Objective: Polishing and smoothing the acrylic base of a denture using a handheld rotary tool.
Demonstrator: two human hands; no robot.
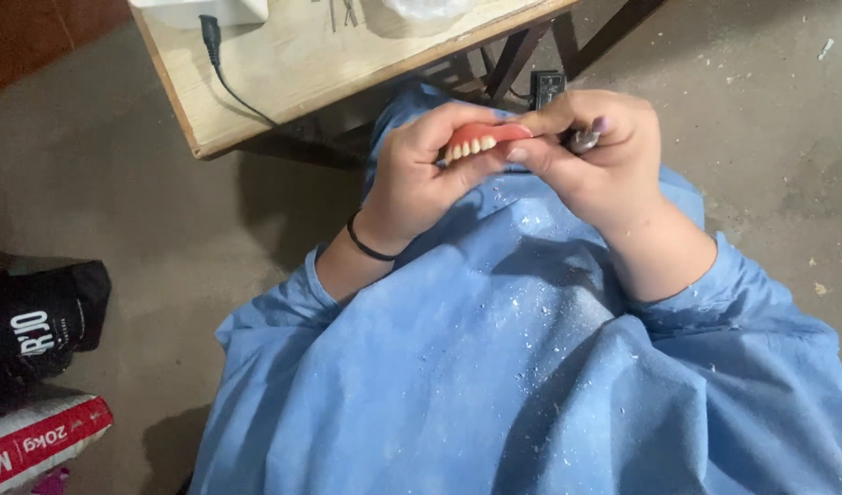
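Observation:
A pink denture [483, 139] with a row of white teeth is gripped in my left hand [421, 174], fingers curled over its top. My right hand [590, 156] meets it from the right, thumb and fingertips touching the denture's right end, and it also grips a small metal tool [583, 140] whose tip is hidden by the fingers. Both hands hover above my lap, which is covered by a blue gown [494, 367] sprinkled with white shavings. A black band circles my left wrist [366, 246].
A wooden table [284, 64] with dark legs stands ahead, a black cable [221, 64] trailing over its edge. Black bags [36, 321] and a red-and-white sack [36, 440] lie at the left on the concrete floor [778, 147], which carries scattered white chips.

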